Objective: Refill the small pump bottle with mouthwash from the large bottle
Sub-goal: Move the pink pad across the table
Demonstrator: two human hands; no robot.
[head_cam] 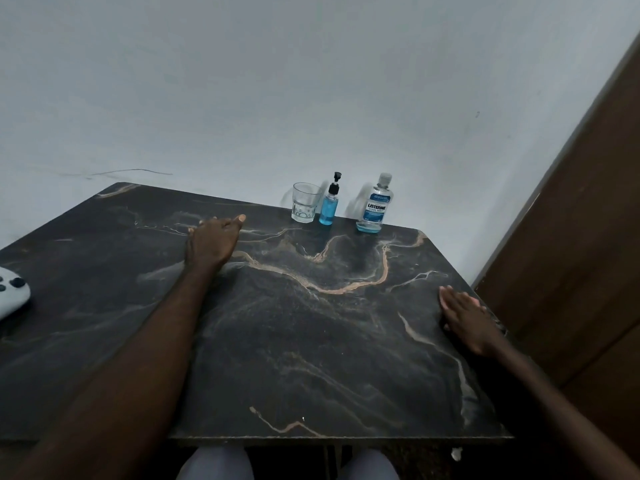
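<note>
A small pump bottle [329, 204] with a black pump and blue liquid stands upright at the table's far edge by the wall. To its right stands the large mouthwash bottle [374, 206], clear with a blue label, capped, with only a little blue liquid at the bottom. My left hand [213, 242] is stretched out over the table, fingers apart, empty, well left of the pump bottle. My right hand [465, 317] lies flat on the table near its right edge, empty, well in front of the large bottle.
An empty clear glass [304, 202] stands just left of the pump bottle. The dark marbled table [311, 341] meets a white wall at the back. A white game controller [10, 294] lies at the left edge. A brown wooden door [581, 254] stands to the right.
</note>
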